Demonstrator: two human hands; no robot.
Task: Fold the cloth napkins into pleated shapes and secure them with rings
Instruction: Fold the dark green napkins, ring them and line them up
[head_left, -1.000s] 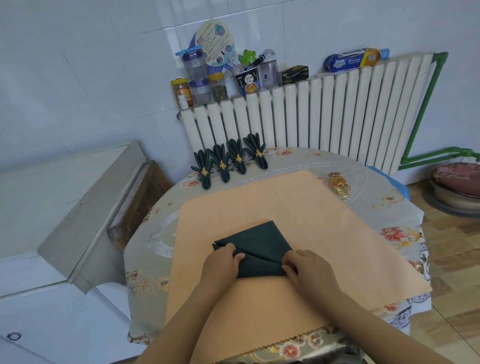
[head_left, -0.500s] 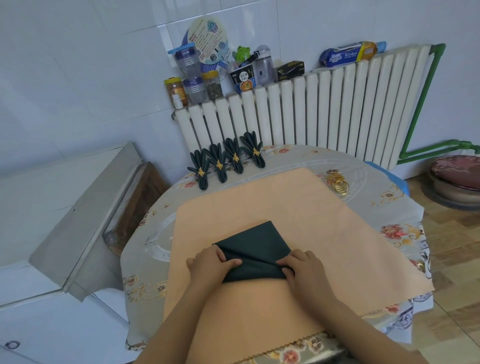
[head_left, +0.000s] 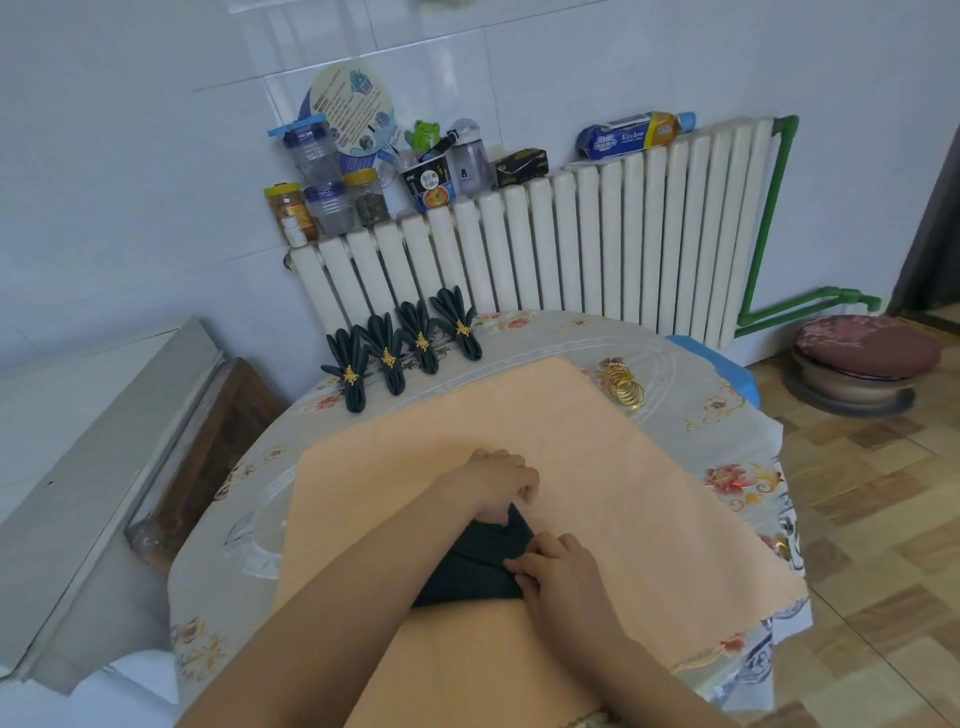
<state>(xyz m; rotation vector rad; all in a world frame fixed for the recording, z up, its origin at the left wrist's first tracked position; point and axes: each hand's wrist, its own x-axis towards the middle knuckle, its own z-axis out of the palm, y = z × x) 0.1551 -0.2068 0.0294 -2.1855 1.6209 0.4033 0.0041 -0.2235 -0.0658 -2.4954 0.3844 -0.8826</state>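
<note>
Our left hand (head_left: 501, 480) pinched the far corner of the napkin (head_left: 475, 564); our right hand (head_left: 558, 569) gripped its near edge.

A dark green cloth napkin (head_left: 475, 564), partly folded, is laid flat on the near middle of the table. Four pleated dark green napkins (head_left: 400, 351), gold-ringed, are lined up at the far edge. Loose gold rings (head_left: 623, 384) are heaped far right.

We have one view only, from a camera worn on the head. It looks forward and down, close over the round worktop with a flowered cloth (head_left: 727, 415), towards the white ribbed radiator (head_left: 597, 244).
</note>
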